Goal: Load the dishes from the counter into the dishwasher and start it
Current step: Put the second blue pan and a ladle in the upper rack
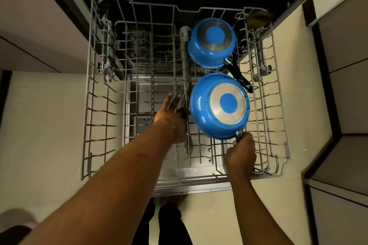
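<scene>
Head view: the right grip (242, 153) is clamped round the handle of the upturned blue round frying pan (219, 105), just ahead of it over the grey wire dishwasher rack (89, 105). The left grip (171, 114), fingers extended, touches the centre wires. Lower the pan gently, clear of the smaller blue saucepan (212, 42) beyond

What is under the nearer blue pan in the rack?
Wires of the rack show around the upside-down pan, whose handle the right hand grips. What lies directly beneath is hidden.
</scene>
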Motion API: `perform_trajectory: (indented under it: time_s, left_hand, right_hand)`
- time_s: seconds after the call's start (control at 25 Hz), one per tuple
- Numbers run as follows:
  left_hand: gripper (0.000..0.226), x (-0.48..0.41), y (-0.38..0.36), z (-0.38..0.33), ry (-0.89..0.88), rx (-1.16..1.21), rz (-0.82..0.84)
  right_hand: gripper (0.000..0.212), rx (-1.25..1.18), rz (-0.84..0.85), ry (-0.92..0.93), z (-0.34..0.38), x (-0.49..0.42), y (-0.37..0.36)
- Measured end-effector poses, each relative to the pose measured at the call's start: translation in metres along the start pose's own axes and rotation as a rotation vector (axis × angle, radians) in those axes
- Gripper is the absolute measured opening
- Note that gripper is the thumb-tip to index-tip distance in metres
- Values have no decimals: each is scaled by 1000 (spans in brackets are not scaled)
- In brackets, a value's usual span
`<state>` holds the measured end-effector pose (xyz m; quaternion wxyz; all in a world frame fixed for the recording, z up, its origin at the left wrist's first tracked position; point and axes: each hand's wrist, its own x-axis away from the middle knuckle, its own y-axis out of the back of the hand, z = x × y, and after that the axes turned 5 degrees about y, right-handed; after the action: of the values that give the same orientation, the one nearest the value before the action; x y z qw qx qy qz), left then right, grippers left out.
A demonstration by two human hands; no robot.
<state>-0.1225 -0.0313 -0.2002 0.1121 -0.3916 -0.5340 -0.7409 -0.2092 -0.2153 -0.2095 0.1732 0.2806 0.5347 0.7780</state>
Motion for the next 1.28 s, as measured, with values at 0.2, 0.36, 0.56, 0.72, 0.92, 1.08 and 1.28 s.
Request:
perform_trajectory:
  time_s: [0.2, 0.36, 0.56, 0.72, 0.92, 1.08, 1.28]
  left_hand:
    - [84, 2, 3, 1, -15, 9, 12]
    - [87, 0, 4, 1, -35, 19, 15]
    - [86, -1, 3, 1, -39, 30, 32]
    - [83, -1, 3, 2, -56, 12, 36]
    - [86, 0, 3, 3, -54, 19, 32]
    - [89, 2, 5, 2, -47, 22, 46]
    - [86, 4, 7, 2, -43, 22, 62]
  right_hand:
    - [29, 17, -66, -57, 9, -5, -12]
    - [30, 13, -130, -68, 13, -8, -19]
    - [34, 68, -168, 5, 21, -1, -25]
    - [36, 119, -146, 58, 16, 1, -24]
    - [39, 192, -127, 100, 15, 3, -18]
    - [46, 259, -119, 111, 12, 5, -15]
    - [41, 154, -91, 12, 6, -1, -16]
